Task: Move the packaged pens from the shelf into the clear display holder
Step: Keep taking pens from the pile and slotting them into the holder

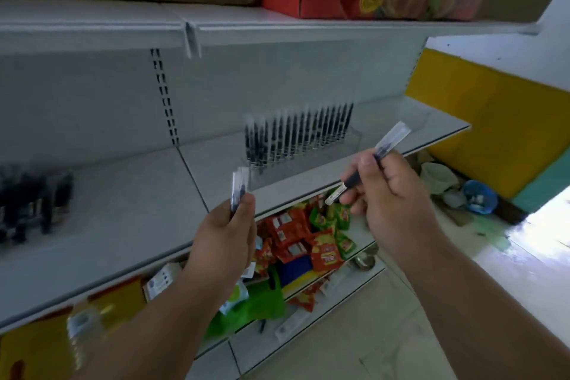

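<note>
Clear plastic wraps the pen (368,165) that the right hand (390,194) pinches; its long axis runs from 7 up to 1 o'clock. The holder (300,151) sits on the shelf (129,210), at about 10 o'clock from that hand, with a row of pens standing in it. The right hand is nearer to it. The left hand (226,239) grips more pens (239,190) upright, just below the holder's left end. Open room lies above the row, under the upper shelf (92,25).
</note>
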Demonstrator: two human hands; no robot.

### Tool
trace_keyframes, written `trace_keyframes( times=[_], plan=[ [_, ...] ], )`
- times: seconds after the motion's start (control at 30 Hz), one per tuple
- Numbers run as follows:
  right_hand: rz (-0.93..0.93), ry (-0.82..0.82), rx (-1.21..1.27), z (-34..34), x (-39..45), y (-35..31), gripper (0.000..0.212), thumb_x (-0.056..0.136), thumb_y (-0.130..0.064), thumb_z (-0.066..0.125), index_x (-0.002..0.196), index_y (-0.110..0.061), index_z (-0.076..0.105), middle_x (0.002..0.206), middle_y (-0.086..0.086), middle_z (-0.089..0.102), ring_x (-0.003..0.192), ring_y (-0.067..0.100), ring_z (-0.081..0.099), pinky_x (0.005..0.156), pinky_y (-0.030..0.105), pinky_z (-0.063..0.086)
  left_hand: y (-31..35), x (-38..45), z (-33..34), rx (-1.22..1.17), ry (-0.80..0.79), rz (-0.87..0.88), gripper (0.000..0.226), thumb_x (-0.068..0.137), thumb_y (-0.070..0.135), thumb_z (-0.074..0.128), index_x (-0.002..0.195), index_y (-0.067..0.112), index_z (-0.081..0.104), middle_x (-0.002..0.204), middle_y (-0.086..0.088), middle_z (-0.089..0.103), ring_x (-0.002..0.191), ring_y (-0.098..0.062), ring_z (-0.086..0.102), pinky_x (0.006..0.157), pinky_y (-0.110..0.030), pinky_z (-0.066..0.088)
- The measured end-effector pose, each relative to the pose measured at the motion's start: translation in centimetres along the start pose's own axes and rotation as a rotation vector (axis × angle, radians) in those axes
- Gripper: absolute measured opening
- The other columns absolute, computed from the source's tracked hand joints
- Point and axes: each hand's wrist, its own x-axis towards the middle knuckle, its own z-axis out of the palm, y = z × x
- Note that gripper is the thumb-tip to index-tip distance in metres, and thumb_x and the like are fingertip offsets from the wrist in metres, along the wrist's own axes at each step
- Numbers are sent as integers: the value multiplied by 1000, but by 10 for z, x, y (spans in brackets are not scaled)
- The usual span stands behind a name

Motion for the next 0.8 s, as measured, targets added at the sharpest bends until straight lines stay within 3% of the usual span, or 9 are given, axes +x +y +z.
trace_keyframes(
  times=[0.13,0.3,0.5,0.67,0.8],
  plan=[
    [-23,-3,-78,-8,35,27,18,100,-37,43,89,-30,55,71,-5,66,65,7,64,69,46,56,-1,23,30,111,14,18,53,103,38,44,51,26,41,47,0,32,37,-16,25,43,-29,25],
    [-59,38,-85,-4,80,53,8,93,-27,62,93,-31,55,79,-8,67,74,15,67,71,48,57,12,66,56,152,-10,67,45,103,37,42,67,12,34,49,-3,28,38,-15,21,40,-24,22],
    [-147,-111,-11,9,131,63,9,96,-31,55,97,-23,58,84,-6,68,78,12,68,70,50,57,12,91,77,108,36,90,46,102,32,44,61,19,28,53,-1,22,45,-15,19,42,-25,19],
    [-266,-346,-33,48,163,64,17,98,-26,56,98,-9,60,83,3,68,78,15,67,72,43,55,7,93,71,78,258,111,43,103,29,43,64,14,31,52,-1,24,44,-14,21,41,-22,22],
    [-389,-516,-100,72,180,64,22,98,-32,53,94,-10,57,81,8,67,75,21,66,65,43,53,1,79,71,92,471,80,42,101,31,45,65,12,37,52,-3,32,46,-17,28,43,-26,25]
  ],
)
